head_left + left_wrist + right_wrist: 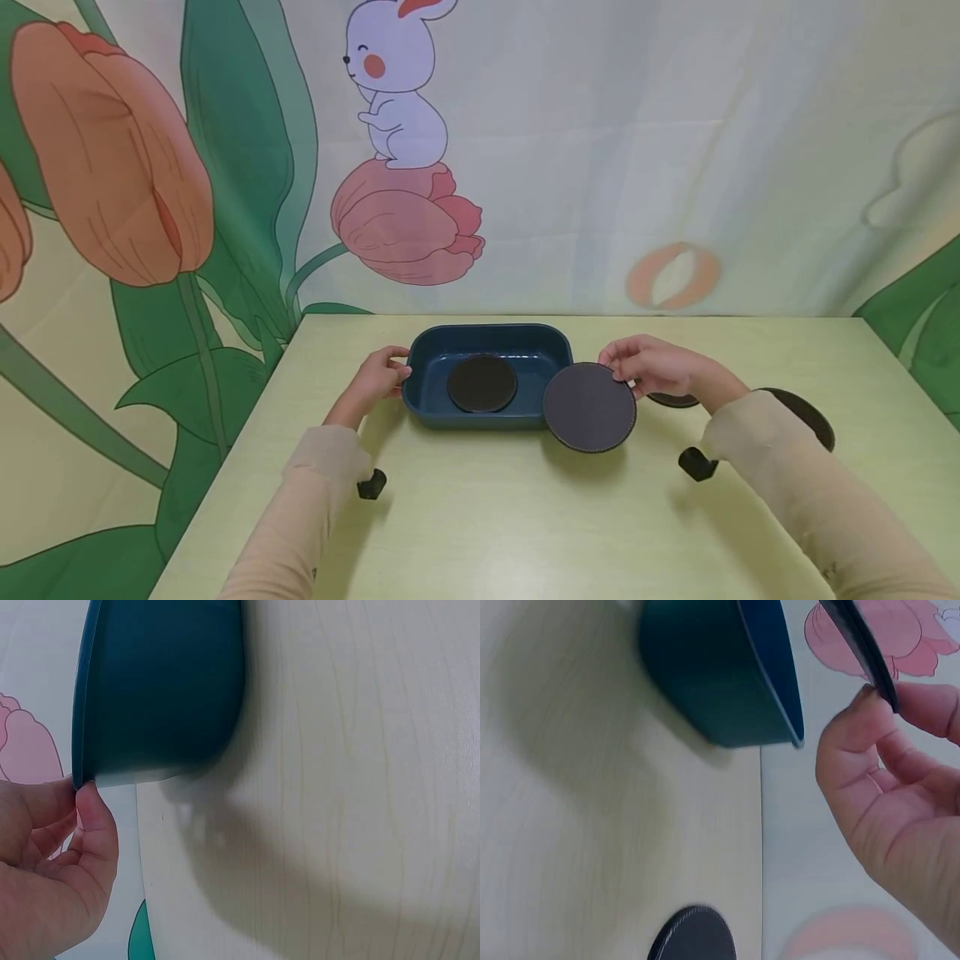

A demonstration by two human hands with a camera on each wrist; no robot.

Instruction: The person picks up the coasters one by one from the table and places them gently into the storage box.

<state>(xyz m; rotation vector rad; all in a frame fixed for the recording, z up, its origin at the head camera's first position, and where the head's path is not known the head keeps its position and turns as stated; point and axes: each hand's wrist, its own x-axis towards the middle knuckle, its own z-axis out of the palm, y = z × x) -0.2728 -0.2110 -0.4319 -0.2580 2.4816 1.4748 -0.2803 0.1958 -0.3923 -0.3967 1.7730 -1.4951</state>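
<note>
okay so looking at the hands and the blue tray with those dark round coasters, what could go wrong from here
The right hand pinches the dark coaster only at its edge, so it could slip. It hangs beside the blue tray, so it might clip the rim. The left hand holds the tray's end lightly; a bump might shift it.

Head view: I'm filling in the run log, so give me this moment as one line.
left hand: grips tray rim | right hand: pinches raised coaster beside tray | in tray: one coaster
</note>
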